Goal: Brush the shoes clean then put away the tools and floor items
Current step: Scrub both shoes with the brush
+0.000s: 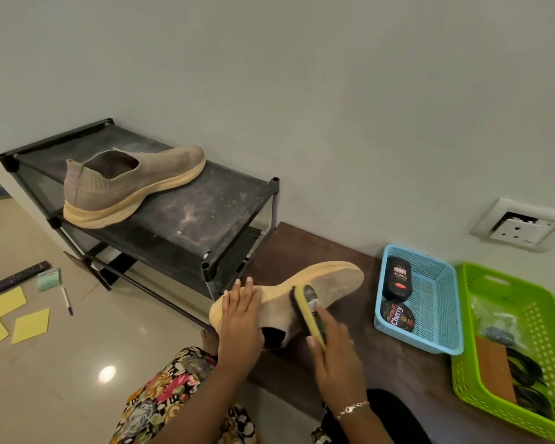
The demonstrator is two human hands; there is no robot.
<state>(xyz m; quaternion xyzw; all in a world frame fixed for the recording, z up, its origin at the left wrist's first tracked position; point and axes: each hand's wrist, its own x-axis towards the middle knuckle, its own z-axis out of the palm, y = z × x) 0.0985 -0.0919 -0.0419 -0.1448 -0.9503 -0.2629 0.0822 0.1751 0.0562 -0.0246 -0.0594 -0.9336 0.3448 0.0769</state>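
Clearly mid-brushing: left hand (239, 318) holds the shoe (334, 283) on the worktop (359, 373) right of the rack (189, 206), right hand (337, 357) grips the brush (306, 310) against its upper; next, probably turn it

Right of the shoe rack (205, 203), the tilted shoe (334, 283) crowds its corner post (207, 267); beyond, I have bare surface (407, 379) up to the blue basket (430, 342), then the green basket (500, 411). Left of the rack, yellow papers (31, 325), a pen (67, 301) and a remote (20, 277) litter the floor (77, 379).
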